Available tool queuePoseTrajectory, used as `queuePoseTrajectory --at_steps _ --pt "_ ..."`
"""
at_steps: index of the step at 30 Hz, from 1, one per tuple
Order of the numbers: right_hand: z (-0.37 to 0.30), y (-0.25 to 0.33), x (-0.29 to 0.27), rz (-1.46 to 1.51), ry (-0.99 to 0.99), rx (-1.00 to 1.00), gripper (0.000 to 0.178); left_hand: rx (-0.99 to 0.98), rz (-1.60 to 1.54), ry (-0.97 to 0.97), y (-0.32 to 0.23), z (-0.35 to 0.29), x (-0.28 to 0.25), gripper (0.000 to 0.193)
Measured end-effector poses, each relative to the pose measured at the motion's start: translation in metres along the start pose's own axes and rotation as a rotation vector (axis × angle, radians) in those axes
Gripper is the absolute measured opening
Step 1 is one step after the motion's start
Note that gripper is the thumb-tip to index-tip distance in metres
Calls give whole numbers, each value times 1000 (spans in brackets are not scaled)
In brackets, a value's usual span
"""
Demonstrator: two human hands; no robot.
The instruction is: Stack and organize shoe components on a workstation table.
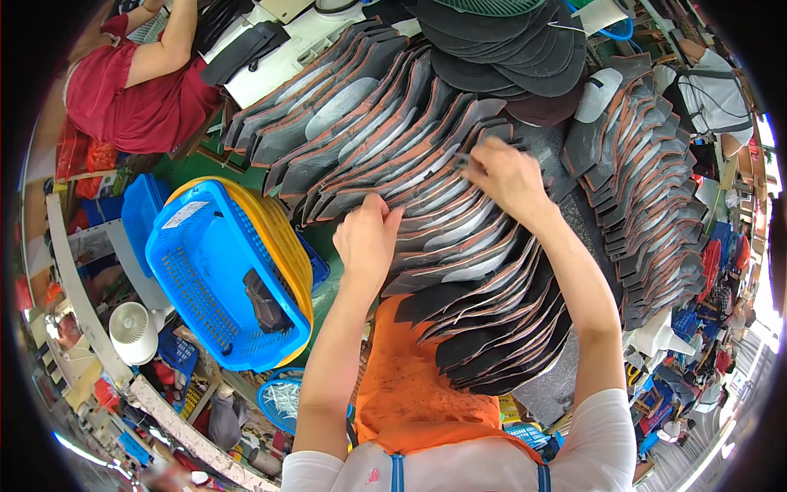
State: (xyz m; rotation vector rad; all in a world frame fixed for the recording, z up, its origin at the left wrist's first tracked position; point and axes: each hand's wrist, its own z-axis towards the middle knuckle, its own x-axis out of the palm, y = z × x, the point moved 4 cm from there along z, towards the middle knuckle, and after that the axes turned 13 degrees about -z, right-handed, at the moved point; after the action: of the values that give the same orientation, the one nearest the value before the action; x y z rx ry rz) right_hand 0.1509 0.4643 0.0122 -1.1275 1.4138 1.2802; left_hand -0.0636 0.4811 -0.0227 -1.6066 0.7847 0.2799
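A long overlapping row of flat, curved dark grey pieces (pixel 443 215) with reddish-brown edges lies in front of me; their kind I cannot tell for sure. My left hand (pixel 365 243) pinches the left edge of one piece, its thumb and fingertips together. On the right edge of the row is my right hand (pixel 510 182), fingers closed. A small greyish tip shows at its fingertips, too small and blurred to name. Toward my lap the row goes on with black-faced pieces (pixel 500 348), lying over my orange apron (pixel 406 385).
A second overlapping row (pixel 648 197) stands to the right. Dark rounded pieces (pixel 508 49) are stacked at the far side. Left are a blue basket (pixel 176 271) inside a yellow one (pixel 299 254), and a white fan (pixel 133 328). A person in red (pixel 135 98) sits at far left.
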Motion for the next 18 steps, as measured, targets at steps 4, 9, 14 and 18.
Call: queuePoseTrajectory --at_steps 4,9,14,18 --pt "8 -30 -8 -156 -244 127 27 -31 284 7 1 3 -19 26" --pt "-20 84 15 103 -118 -469 40 -299 -852 170 48 -13 -40 14" --pt "-6 102 30 121 -48 -523 38 -265 -989 78 49 -17 -52 13" --pt "-23 119 13 685 400 -259 36 -271 -1136 213 19 -40 -56 14"
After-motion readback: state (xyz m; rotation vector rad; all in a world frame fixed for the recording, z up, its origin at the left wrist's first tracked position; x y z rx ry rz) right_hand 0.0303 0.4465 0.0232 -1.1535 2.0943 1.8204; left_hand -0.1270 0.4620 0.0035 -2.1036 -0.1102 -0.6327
